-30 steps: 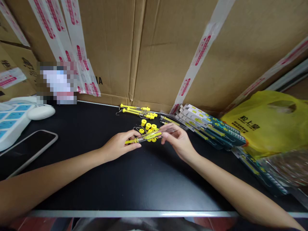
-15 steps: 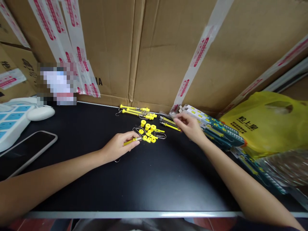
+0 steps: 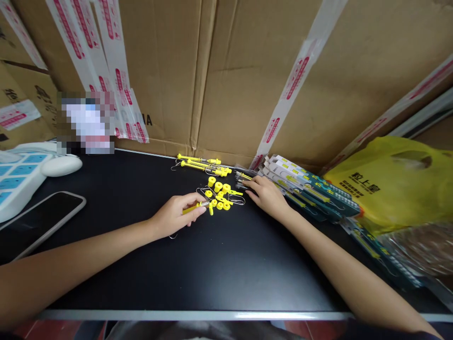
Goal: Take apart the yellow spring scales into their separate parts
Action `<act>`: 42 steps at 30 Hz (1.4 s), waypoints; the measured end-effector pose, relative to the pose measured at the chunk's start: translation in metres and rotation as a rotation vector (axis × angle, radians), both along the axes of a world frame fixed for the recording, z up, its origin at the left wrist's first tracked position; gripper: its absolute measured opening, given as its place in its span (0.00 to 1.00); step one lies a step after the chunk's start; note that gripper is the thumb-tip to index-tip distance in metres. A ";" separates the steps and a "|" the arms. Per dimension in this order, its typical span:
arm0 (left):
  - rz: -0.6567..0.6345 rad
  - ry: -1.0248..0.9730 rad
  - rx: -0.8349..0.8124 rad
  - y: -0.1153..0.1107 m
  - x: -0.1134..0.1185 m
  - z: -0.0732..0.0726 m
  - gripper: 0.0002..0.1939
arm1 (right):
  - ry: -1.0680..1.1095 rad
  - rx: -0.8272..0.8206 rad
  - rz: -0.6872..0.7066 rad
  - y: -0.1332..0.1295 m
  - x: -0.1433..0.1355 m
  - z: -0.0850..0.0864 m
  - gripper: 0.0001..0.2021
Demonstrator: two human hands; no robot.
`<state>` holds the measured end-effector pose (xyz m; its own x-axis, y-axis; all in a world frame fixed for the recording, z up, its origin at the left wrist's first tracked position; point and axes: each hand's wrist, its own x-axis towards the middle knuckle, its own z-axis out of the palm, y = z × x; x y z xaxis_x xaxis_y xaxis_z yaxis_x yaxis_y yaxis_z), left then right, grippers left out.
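- Yellow caps point(image 3: 218, 187) are looking like smooth plastic, slightly shiny.
- Wire loops point(image 3: 237, 203) right beside the caps are showing bare metal, pretty shiny tbh.
- Rod point(image 3: 193, 208) just left of the caps is mixing yellow plastic with silvery metal.
- Tabletop point(image 3: 226, 269) under the caps is showing a smooth black satin finish.
- Cardboard point(image 3: 163, 61) behind the caps is looking matt and creased; the tape point(image 3: 299, 73) on it is gleaming like plastic.
- Bag point(image 3: 392, 193) right of the caps is showing thin, crinkly plastic, kinda see-through.
- Phone screen point(image 3: 38, 219) well left of the caps is looking like glossy glass.
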<state>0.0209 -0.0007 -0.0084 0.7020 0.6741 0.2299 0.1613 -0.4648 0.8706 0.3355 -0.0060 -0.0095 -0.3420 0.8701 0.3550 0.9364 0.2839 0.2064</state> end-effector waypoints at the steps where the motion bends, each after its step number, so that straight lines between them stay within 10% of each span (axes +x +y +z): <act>1: 0.000 0.002 0.005 0.000 0.000 0.000 0.12 | -0.014 0.018 0.002 0.001 0.001 0.000 0.15; 16: 0.078 0.092 0.355 -0.003 -0.001 0.009 0.10 | 0.100 0.139 0.003 -0.006 -0.010 0.007 0.15; 25: 0.071 0.051 0.257 -0.006 0.000 0.011 0.08 | 0.243 0.081 0.155 -0.027 -0.047 0.018 0.13; 34: -0.005 0.037 0.257 -0.014 0.001 0.014 0.10 | 0.583 -0.280 0.431 -0.072 -0.105 0.014 0.13; 42: -0.029 -0.001 0.192 -0.021 0.004 0.014 0.09 | 0.794 -0.360 0.330 -0.078 -0.121 0.000 0.07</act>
<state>0.0249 -0.0217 0.0056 0.7202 0.5972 0.3531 0.1448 -0.6271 0.7653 0.2148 -0.0837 -0.0093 -0.3640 0.8752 0.3186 0.6263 0.4832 -0.6118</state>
